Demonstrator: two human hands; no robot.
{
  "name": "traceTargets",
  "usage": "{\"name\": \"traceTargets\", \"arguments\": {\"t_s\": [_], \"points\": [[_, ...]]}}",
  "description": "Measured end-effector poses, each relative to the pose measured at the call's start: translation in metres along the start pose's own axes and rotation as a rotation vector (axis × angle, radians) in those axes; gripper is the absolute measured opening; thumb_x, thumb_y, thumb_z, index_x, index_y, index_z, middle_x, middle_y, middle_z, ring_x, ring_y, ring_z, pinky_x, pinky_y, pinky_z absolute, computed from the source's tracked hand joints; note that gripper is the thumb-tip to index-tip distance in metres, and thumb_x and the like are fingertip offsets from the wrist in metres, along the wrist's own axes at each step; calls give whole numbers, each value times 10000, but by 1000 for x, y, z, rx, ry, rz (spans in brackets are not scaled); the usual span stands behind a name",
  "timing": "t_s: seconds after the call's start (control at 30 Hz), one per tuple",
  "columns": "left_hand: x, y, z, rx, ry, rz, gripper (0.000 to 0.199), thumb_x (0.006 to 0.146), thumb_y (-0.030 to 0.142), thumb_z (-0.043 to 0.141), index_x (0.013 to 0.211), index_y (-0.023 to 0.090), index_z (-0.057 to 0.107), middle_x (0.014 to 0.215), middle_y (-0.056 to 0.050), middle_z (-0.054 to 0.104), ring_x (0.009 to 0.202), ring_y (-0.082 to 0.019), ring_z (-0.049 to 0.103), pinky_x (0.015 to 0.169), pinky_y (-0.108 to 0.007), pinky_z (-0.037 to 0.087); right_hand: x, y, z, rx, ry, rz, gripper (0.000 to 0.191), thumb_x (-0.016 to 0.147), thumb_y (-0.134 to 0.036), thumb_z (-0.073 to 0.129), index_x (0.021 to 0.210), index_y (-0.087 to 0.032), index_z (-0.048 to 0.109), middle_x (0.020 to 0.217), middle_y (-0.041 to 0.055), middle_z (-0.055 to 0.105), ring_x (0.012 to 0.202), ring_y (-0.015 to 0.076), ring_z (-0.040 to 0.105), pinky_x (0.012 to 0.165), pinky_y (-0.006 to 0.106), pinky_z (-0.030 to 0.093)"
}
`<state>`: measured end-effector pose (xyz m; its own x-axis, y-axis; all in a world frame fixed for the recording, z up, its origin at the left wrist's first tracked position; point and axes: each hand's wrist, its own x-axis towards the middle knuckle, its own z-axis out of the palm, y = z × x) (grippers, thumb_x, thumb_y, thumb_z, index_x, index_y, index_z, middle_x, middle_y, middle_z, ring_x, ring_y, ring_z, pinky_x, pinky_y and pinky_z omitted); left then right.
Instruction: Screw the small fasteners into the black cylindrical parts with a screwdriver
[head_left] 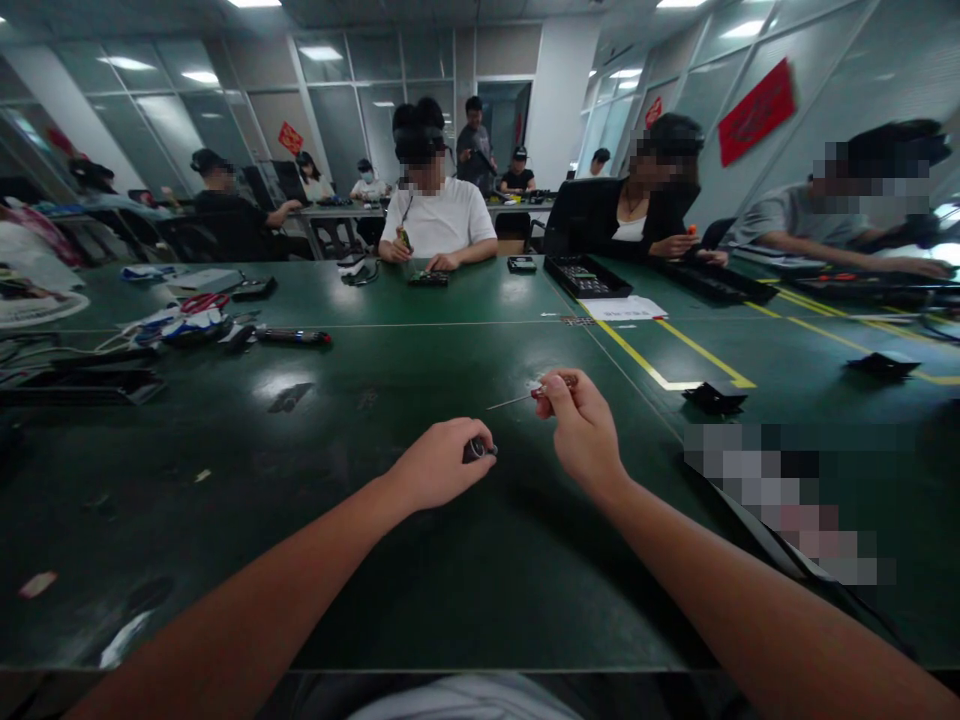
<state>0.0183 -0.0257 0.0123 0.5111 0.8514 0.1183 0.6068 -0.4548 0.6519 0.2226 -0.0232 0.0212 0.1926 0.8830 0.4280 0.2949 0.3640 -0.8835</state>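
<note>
Fingers of the left hand (439, 465) curl into a loose fist around a small dark cylindrical part (478, 450), whose end shows between thumb and forefinger. Just right of that part, the right hand (581, 430) pinches a slim screwdriver (525, 395) by its reddish grip, fingers clenched on it; the thin metal shaft points left and slightly down, its tip hanging above the green table (420, 560) and apart from the dark part. Both hands float over the mat, not resting on it.

Around the dark part the mat lies bare on every side: toward the near edge of the table only the two forearms cross it, and to the left a wide stretch runs out to a few paper scraps. Farther left and beyond, well apart from the part, sits a clutter of cables and tools (187, 325) with a black-handled tool (294, 337) beside it. Right of the part, yellow tape lines (660, 370) mark a corner on the mat, with a small black holder (714, 398) just past them. Across the table from the part, a person in a white shirt (435, 220) works at the far edge, and a dark tray (586, 276) lies to that person's right as seen here.
</note>
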Motion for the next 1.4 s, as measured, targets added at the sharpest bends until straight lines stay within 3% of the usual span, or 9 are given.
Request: {"name": "traceTargets", "arguments": {"t_s": [0.2,0.33,0.57,0.73,0.87,0.93,1.1,1.23,1.4], "points": [[4,0,15,353,-95,6,386,937,345,557,1309,258,615,1162,-60,694,1009,-261,658,797,-374,499,0,2,1,12,-14,-3,228,990,-429,478,932,-234,580,709,-11,602,688,175,584,699,347,451],[7,1,12,388,-131,-45,291,931,391,584,1166,249,681,1091,-62,713,990,-273,663,764,-367,489,0,5,0,17,-34,-10,233,994,-433,479,939,-231,583,718,-8,605,692,177,585,703,350,451],[7,5,2,292,-161,-173,257,858,406,699,1038,226,666,976,-48,725,862,-244,675,652,-318,443,0,6,1,7,-58,-20,239,998,-442,478,946,-235,586,729,-6,610,702,182,589,704,352,449],[1,-3,-1,206,-112,-166,215,863,353,646,1037,241,701,991,-42,731,871,-233,675,692,-324,446,0,5,1,2,-64,-21,239,999,-433,472,937,-232,586,722,-6,609,699,182,588,711,355,447],[-2,-11,-9,19,-96,-147,257,911,362,566,1068,269,747,1048,-24,739,942,-221,665,797,-336,456,0,5,1,11,-69,-16,245,998,-440,474,930,-233,586,717,-6,608,703,185,592,715,356,450],[-3,-13,-16,-104,-91,-174,298,929,423,545,1035,243,759,987,-38,734,870,-208,656,757,-326,457,0,5,1,15,-77,-14,242,995,-438,477,927,-232,586,715,-7,609,695,182,589,713,354,450],[-10,-15,-38,-420,80,-317,347,812,496,706,976,190,718,702,1,602,611,-138,529,580,-261,383,-1,5,2,22,-98,-9,242,995,-438,481,927,-233,589,719,-7,613,706,180,594,716,347,458],[-24,-19,-59,-705,272,-359,321,798,426,723,974,160,692,730,0,569,567,-103,479,517,-229,330,-2,5,1,24,-114,-14,247,1002,-448,472,937,-239,588,731,-6,616,725,183,600,724,344,466],[-49,-31,-92,-987,579,-427,201,858,314,631,964,145,652,727,-2,538,563,-111,482,509,-226,389,-2,4,1,-7,-143,-16,267,1006,-465,457,933,-243,586,733,-4,623,709,182,598,704,338,461]]}}
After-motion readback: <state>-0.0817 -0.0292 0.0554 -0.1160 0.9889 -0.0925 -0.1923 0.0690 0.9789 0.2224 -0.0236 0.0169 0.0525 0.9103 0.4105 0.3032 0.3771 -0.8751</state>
